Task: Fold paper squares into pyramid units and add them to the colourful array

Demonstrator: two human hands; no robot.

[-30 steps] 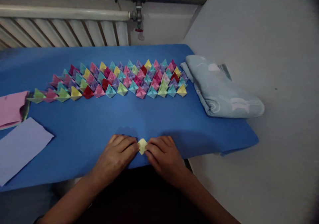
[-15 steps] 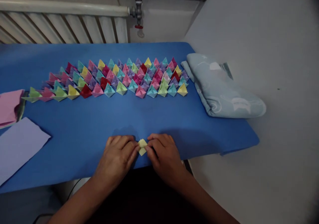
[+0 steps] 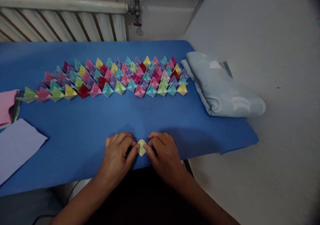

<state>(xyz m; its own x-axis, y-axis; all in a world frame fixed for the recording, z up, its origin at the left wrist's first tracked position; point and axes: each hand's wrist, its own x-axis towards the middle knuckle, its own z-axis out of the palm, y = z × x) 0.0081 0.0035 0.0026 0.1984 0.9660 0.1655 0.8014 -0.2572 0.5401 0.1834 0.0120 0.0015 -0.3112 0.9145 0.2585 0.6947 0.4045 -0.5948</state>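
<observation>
Between my two hands, close to the front edge of the blue table (image 3: 82,125), is a small pale yellow folded paper (image 3: 141,148), diamond-shaped. My left hand (image 3: 118,155) pinches its left side between thumb and fingers. On the other side, the thumb and fingers of my right hand (image 3: 163,155) grip its right corner. Fingertips hide both side corners of the paper. Farther back stand several rows of small folded paper boats (image 3: 120,88) in pink, blue, green, yellow, red and purple.
A light purple paper sheet (image 3: 21,148) lies at the left, with a pink paper stack (image 3: 7,106) behind it. A folded grey-blue cloth (image 3: 225,88) rests at the right by the wall. Behind the table are a radiator (image 3: 62,21) and a red-handled valve (image 3: 137,24).
The yellow paper's crosswise fold line shows less, and it looks flatter and more like one diamond. My left thumb has shifted slightly. The whole view has moved a little.
</observation>
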